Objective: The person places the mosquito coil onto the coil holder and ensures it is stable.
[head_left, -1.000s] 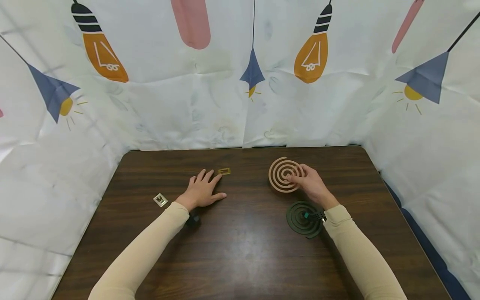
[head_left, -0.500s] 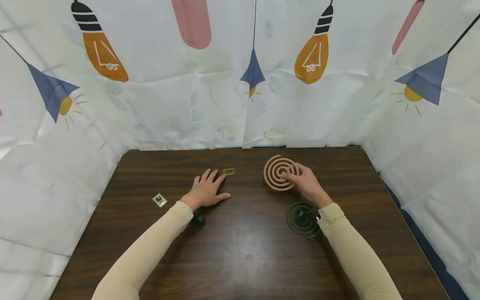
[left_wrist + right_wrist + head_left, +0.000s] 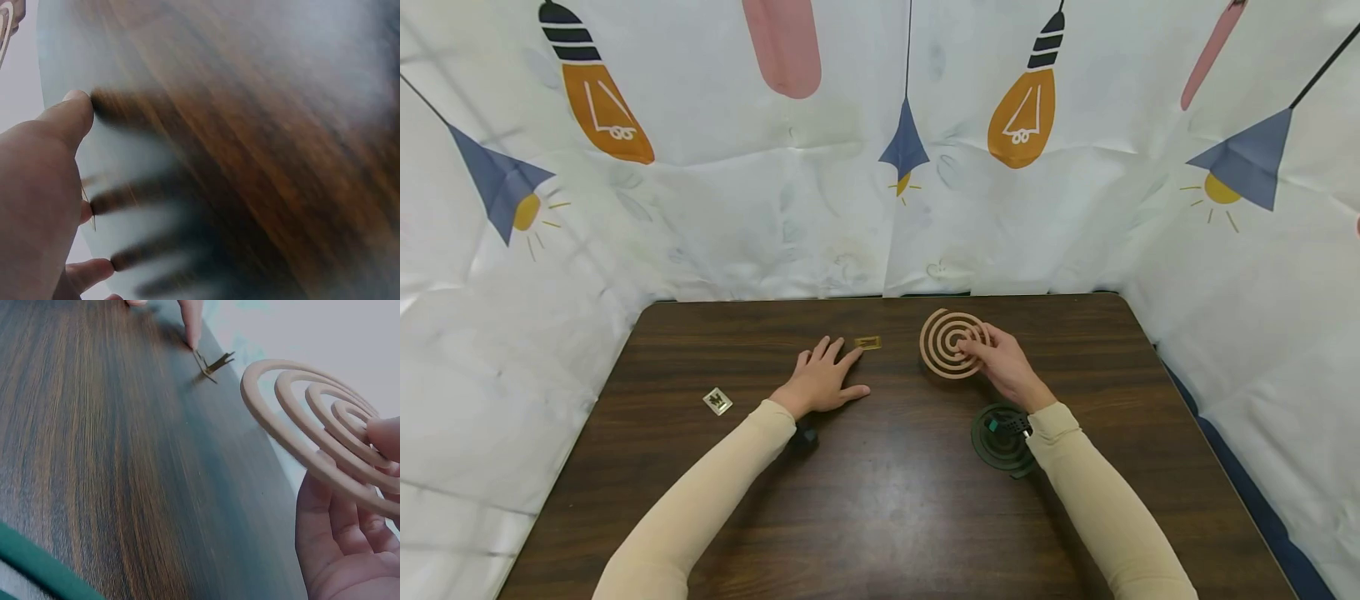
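My right hand (image 3: 1009, 367) pinches a tan mosquito coil (image 3: 252, 390), thumb at the spiral's centre and other fingers behind it. The coil is held tilted above the table. My left hand (image 3: 820, 383) is spread palm down, its index fingertip right at a small gold metal coil stand (image 3: 868, 342). In the right wrist view this stand has a forked tab sticking up from its flat frame. A second metal stand (image 3: 717, 401) lies to the left of my left forearm. Beneath my right wrist lies a dark green mosquito coil (image 3: 992, 454), partly covered by the wrist.
The dark wood-grain table (image 3: 887, 517) has a white patterned cloth (image 3: 775, 233) hanging behind it and along both sides. Under my left wrist a small black device (image 3: 805, 437) shows.
My left hand has slid right, and the gold stand has moved right with its fingertip. My right hand has carried the tan coil a little left, towards the stand.
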Available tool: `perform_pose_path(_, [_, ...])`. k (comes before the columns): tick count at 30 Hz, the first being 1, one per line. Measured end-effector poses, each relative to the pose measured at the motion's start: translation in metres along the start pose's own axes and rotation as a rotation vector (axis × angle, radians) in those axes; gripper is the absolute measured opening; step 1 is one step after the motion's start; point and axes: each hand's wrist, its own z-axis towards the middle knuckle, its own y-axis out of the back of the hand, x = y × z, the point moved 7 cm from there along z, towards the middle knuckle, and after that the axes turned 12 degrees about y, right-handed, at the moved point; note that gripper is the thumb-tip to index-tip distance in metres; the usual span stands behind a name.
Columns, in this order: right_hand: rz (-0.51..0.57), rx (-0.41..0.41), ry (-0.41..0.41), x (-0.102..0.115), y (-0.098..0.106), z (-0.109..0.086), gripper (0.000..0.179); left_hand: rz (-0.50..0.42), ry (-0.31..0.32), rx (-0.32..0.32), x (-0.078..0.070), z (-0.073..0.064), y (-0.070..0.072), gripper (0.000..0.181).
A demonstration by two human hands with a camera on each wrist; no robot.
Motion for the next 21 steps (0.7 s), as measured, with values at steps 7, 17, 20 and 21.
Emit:
perform_pose_path(7, [0.059,-0.024,-0.012,-0.001,-0.007,0.005,0.036,-0.004,0.008,0.015,-0.007,0.005,0.000,0.082])
perform_pose_path(17, [0.117,-0.026,0.010,0.001,-0.010,0.011,0.046,0.001,0.028,0.039,-0.013,0.011,0.002,0.082])
perform_pose_path(20, [0.122,-0.030,0.008,0.000,-0.011,0.012,0.049,-0.008,0.020,0.041,-0.016,0.012,0.001,0.081])
perform_pose_path(21, [0.125,-0.031,0.008,-0.001,-0.011,0.012,0.049,-0.013,0.020,0.044,-0.017,0.013,0.000,0.082])
